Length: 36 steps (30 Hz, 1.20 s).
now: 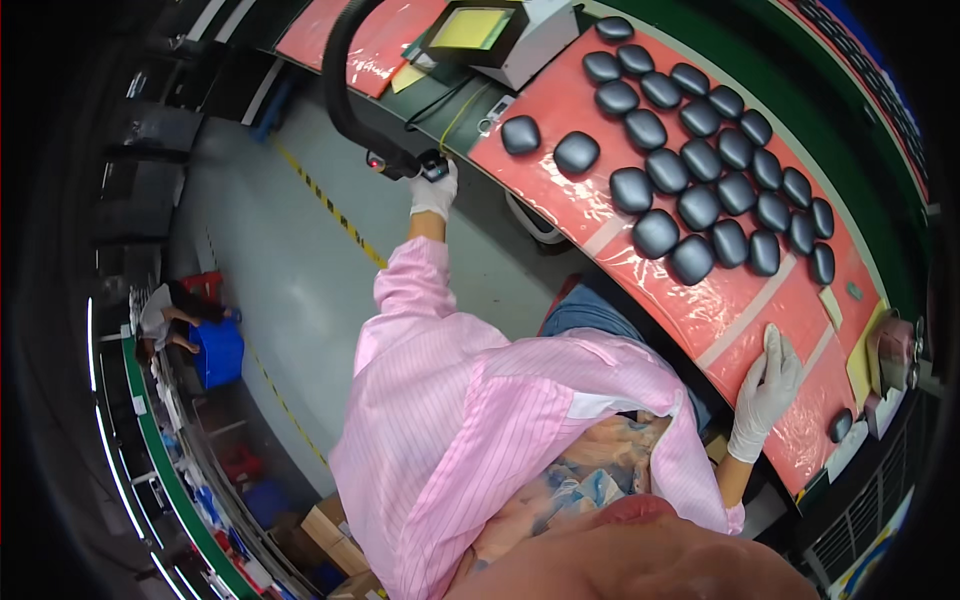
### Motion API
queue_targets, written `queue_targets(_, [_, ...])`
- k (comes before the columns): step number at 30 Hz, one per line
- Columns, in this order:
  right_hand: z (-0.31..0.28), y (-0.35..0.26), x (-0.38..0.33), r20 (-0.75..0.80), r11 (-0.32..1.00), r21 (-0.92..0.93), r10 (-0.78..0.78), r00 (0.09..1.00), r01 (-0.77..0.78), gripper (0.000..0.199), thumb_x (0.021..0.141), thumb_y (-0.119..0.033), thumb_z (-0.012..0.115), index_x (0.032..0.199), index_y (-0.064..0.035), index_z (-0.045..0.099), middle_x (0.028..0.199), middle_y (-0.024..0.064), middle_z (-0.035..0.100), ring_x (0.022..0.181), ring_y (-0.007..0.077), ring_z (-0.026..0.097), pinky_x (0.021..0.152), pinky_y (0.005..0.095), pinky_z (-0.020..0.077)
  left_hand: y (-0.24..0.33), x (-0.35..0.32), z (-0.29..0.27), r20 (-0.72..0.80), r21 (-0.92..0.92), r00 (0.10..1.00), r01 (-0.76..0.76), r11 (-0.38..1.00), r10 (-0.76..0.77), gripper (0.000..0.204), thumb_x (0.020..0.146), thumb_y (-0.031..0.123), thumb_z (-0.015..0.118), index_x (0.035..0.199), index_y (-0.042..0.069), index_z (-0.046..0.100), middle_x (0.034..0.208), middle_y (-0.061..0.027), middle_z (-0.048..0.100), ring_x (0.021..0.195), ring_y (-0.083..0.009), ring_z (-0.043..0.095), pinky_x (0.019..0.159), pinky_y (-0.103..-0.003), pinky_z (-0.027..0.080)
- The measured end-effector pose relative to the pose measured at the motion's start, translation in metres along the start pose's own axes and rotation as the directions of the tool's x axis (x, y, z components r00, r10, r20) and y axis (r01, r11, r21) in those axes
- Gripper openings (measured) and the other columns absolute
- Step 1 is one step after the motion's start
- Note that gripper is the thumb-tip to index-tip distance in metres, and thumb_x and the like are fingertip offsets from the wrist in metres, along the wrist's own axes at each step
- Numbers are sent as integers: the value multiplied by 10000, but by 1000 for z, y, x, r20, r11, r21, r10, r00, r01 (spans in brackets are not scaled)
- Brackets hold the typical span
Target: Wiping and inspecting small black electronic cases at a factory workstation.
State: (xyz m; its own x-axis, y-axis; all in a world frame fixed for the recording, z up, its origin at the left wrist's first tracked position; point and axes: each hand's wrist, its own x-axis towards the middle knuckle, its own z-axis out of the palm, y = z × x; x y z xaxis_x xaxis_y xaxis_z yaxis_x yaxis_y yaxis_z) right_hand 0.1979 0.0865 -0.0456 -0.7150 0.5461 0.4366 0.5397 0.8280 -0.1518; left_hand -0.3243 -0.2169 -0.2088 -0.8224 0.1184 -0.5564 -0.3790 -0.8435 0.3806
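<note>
My left hand [433, 190], in a white glove, reaches out to the left and is closed around the handle at the end of a thick black hose [340, 70] that arcs down from above. My right hand [765, 385], also gloved, lies flat with its fingers stretched out on the red mat [720, 310]. A small pale piece shows at its fingertips. Several dark grey rounded cases [700, 160] lie in rows on the mat beyond that hand, and a single one [840, 425] sits close to its right.
A grey box with a yellow-green screen [470, 30] stands at the mat's left end. A tape roll [895, 350] sits at the far right. Below are the grey floor with striped tape [330, 205], another person by a blue bin [215, 350], and cardboard boxes [325, 525].
</note>
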Motion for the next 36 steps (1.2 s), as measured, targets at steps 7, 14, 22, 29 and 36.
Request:
queue_targets(7, [0,4,-5,209,963,159,181,961,-216,311,836,50,586,1124,-33,669,985,140,648,856,256,598,783,351,468,8,-30,-19,84,-2,995,54,999,-54,518,854,544,538,1038,62,586,1037,-114,646,892,-293,645,666,-334,545])
queue_targets(14, [-29,-54,39,149,756,596,230,962,-272,240,864,61,586,1074,-9,679,973,85,640,841,165,579,718,249,435,-83,-249,87,387,429,699,441,789,-601,798,906,645,384,1214,-76,533,1017,-186,655,890,-300,659,709,-326,546])
queue_targets(22, [-21,-97,74,-13,740,672,9,1000,2,306,702,-95,703,997,-174,719,906,28,678,682,199,567,588,320,453,-170,-344,141,349,684,460,470,557,-817,674,952,564,397,1083,-64,604,1001,-186,669,922,-256,670,764,-390,583])
queue_targets(29, [-35,-59,47,-123,687,718,285,951,-113,337,719,79,610,987,-104,704,866,10,656,743,216,581,666,330,485,-197,-363,144,223,771,365,501,393,-904,673,967,534,378,1108,-92,580,1078,-207,642,972,-303,658,743,-371,601])
queue_targets(36, [-32,-71,52,-76,744,664,-29,997,72,273,671,111,568,878,-50,647,840,60,652,823,270,616,753,364,507,-215,-368,131,204,870,548,279,407,-811,692,925,605,418,1061,-45,616,996,-154,673,887,-210,662,810,-345,540])
